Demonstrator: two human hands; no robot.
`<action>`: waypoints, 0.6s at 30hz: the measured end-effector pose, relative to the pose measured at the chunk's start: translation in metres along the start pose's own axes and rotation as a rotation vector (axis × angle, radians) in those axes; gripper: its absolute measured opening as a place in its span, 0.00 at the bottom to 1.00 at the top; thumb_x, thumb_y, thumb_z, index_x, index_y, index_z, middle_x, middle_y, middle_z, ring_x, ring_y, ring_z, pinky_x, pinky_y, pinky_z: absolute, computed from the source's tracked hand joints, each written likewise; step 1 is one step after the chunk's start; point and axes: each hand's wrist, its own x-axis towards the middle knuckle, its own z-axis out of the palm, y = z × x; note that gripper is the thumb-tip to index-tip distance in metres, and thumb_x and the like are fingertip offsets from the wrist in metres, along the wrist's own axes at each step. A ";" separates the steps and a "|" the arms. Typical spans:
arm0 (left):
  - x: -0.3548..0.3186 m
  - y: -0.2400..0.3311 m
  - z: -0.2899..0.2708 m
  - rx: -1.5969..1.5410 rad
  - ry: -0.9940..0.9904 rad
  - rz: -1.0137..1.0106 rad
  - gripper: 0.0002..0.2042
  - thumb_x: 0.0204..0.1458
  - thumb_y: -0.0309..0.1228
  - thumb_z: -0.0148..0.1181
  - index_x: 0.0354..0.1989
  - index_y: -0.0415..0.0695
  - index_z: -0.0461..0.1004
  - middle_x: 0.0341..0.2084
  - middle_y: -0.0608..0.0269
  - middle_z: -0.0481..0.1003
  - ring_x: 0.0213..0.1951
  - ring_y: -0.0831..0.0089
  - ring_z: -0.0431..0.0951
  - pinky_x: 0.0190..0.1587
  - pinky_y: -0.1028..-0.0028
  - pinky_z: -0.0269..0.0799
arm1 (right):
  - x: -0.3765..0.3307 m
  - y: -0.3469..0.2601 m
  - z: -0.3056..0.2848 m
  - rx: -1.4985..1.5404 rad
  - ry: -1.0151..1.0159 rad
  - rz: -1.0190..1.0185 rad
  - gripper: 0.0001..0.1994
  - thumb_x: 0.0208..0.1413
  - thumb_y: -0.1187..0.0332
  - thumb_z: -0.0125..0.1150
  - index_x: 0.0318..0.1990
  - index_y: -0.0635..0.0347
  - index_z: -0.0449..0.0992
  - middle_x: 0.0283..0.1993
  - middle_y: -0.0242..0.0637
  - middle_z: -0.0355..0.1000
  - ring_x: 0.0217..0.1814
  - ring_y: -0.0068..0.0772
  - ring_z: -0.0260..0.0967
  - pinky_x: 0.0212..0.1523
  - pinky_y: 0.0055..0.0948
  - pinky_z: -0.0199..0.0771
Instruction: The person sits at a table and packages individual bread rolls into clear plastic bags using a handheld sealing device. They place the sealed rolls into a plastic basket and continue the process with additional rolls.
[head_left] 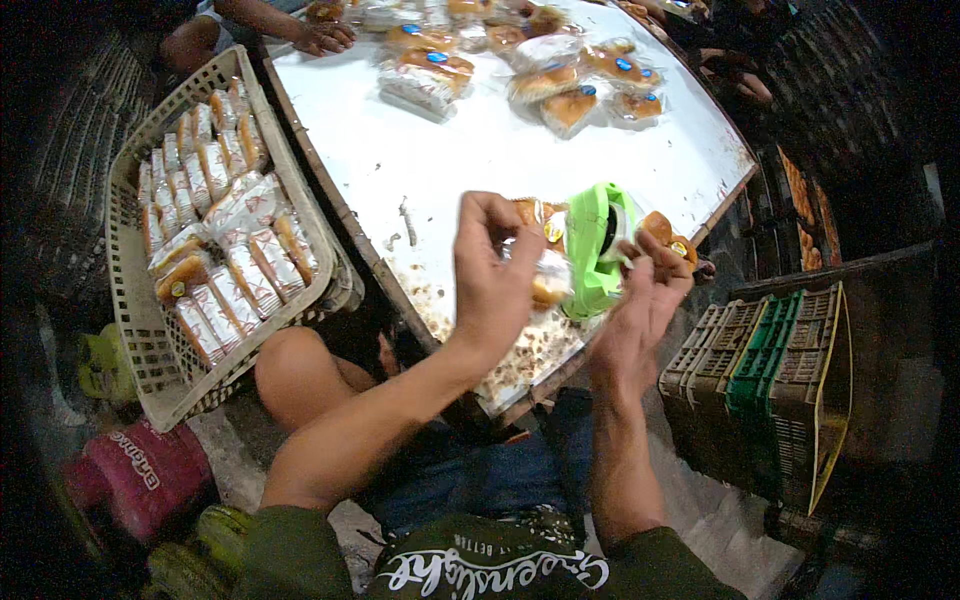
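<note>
My left hand (490,280) is curled, thumb and fingers closing on the clear wrapper of a bread packet (550,285) near the table's front corner. Just right of that packet stands a bright green tape dispenser (592,270) with a pale roll in it. At the dispenser's right side, my right hand (640,310) has its fingertips drawn together; a small pale bit shows at them, too unclear to name. Beyond those fingers lies another bread piece (655,228) with a yellow sticker, partly hidden by the hand.
Several wrapped breads with blue stickers (570,105) lie at the far side of the white table (390,160). A plastic crate (205,385) of packed breads stands left. Another person's hand (325,38) rests at the far left edge. Stacked crates (750,350) stand right.
</note>
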 end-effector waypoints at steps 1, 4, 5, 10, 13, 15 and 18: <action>0.005 0.005 -0.004 0.037 -0.016 0.010 0.12 0.51 0.18 0.55 0.36 0.45 0.59 0.31 0.71 0.58 0.35 0.81 0.60 0.42 0.79 0.62 | 0.005 0.011 -0.017 -0.147 0.109 -0.012 0.17 0.66 0.64 0.47 0.56 0.63 0.58 0.54 0.44 0.62 0.55 0.33 0.63 0.60 0.34 0.59; 0.013 0.003 -0.001 0.111 -0.031 0.069 0.09 0.52 0.20 0.55 0.34 0.44 0.61 0.30 0.70 0.60 0.35 0.81 0.61 0.41 0.79 0.62 | 0.009 0.076 -0.085 -0.748 -0.016 0.212 0.18 0.63 0.59 0.53 0.52 0.64 0.68 0.47 0.43 0.69 0.50 0.33 0.65 0.55 0.34 0.63; 0.011 -0.002 0.000 0.163 -0.023 0.087 0.08 0.52 0.20 0.55 0.33 0.44 0.61 0.29 0.70 0.60 0.34 0.81 0.61 0.41 0.78 0.62 | 0.009 0.089 -0.091 -0.758 -0.034 0.285 0.18 0.62 0.58 0.54 0.50 0.65 0.71 0.44 0.42 0.71 0.48 0.33 0.66 0.53 0.33 0.64; 0.009 -0.018 -0.004 0.148 -0.037 0.081 0.06 0.53 0.22 0.55 0.33 0.43 0.64 0.27 0.70 0.65 0.33 0.81 0.64 0.38 0.78 0.63 | 0.036 0.104 -0.084 -0.442 -0.097 0.380 0.21 0.61 0.55 0.57 0.37 0.71 0.79 0.35 0.39 0.75 0.36 0.29 0.68 0.41 0.30 0.68; 0.012 -0.023 -0.003 0.138 -0.023 0.074 0.05 0.52 0.21 0.55 0.33 0.42 0.64 0.28 0.67 0.65 0.34 0.79 0.67 0.40 0.76 0.65 | 0.063 0.107 -0.087 -0.538 -0.163 0.186 0.18 0.60 0.61 0.58 0.34 0.73 0.77 0.31 0.36 0.74 0.33 0.25 0.66 0.37 0.28 0.67; 0.010 -0.017 -0.008 0.244 0.027 0.117 0.06 0.51 0.21 0.55 0.34 0.41 0.64 0.28 0.65 0.65 0.35 0.77 0.67 0.42 0.74 0.66 | 0.051 0.081 -0.066 -0.519 -0.110 0.123 0.17 0.60 0.62 0.58 0.35 0.73 0.77 0.31 0.36 0.73 0.34 0.24 0.66 0.39 0.28 0.67; 0.012 -0.019 -0.010 0.238 0.027 0.106 0.06 0.51 0.22 0.55 0.34 0.40 0.64 0.30 0.62 0.65 0.35 0.72 0.68 0.43 0.72 0.66 | -0.005 0.083 -0.092 -0.431 -0.031 0.168 0.17 0.62 0.62 0.56 0.41 0.73 0.76 0.35 0.35 0.74 0.37 0.27 0.68 0.41 0.29 0.67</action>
